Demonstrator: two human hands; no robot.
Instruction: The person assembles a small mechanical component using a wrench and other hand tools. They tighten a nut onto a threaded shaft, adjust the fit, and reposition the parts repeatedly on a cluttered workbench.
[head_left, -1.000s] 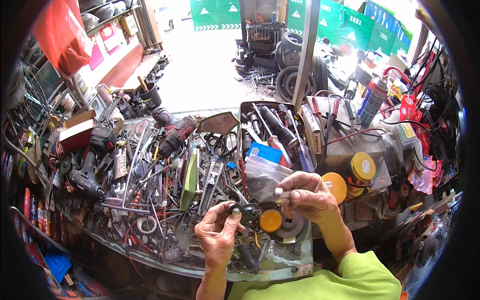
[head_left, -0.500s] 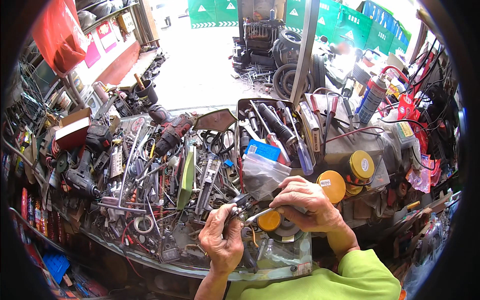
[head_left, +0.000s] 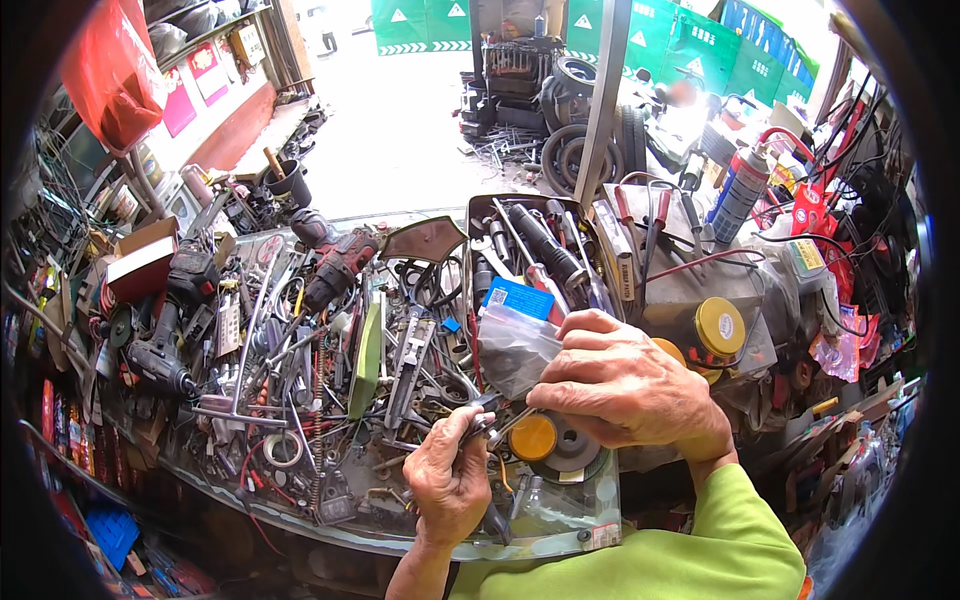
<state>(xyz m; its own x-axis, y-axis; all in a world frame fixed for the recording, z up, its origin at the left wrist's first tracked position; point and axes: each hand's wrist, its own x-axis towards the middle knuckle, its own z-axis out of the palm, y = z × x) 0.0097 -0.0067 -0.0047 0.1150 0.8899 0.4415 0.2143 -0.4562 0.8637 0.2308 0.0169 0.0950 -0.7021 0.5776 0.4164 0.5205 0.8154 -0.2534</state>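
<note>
Near the front edge of the cluttered glass-topped bench, my left hand pinches a small dark metal part, whose exact kind I cannot make out. My right hand is closed around a slim metal tool. Its shaft slants down-left to the part, and its tip is close to or touching it. The tool's handle end is hidden in my right fingers. Just under the right hand lie a yellow round lid and a grey abrasive disc. A clear plastic bag lies beyond the hands.
Loose tools and parts cover the bench to the left, with a red cordless drill, a black impact driver and a roll of tape. A tray of screwdrivers stands behind the hands. To the right are a yellow-lidded jar and a spray can.
My right hand has risen slightly and turned, its back now covering one yellow lid more. The tool's shaft looks thinner and steeper. My left hand stays nearly in place with the part.
</note>
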